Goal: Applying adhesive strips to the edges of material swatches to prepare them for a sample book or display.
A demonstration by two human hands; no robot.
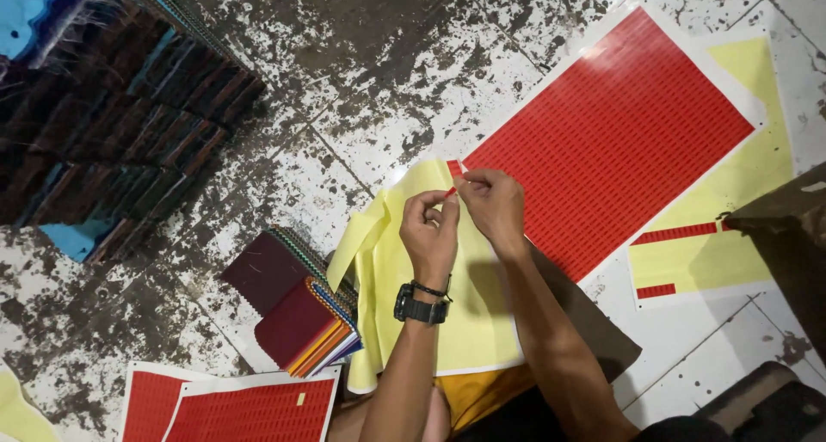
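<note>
One tiny red sticker (450,192) sits pinched between our left hand (429,232) and right hand (494,205), both closed to fingertip grips, above the yellow backing sheet (404,270); we judge it light, limp, tacky, best held by an edge; big red label sheet (615,132) lies just beyond; fabric swatch stack (301,317) lies left.

This looks like a small workshop where work is done on the floor (361,81), whose white tiles are worn and heavily stained dark. Large red sticker sheets (619,132) lie spread across it, with peeled yellow backing paper (740,167) beside them. Stacks of fabric swatch books (301,322) sit near the lower edge, and rows of dark fabric samples (120,124) fill the upper left corner
</note>
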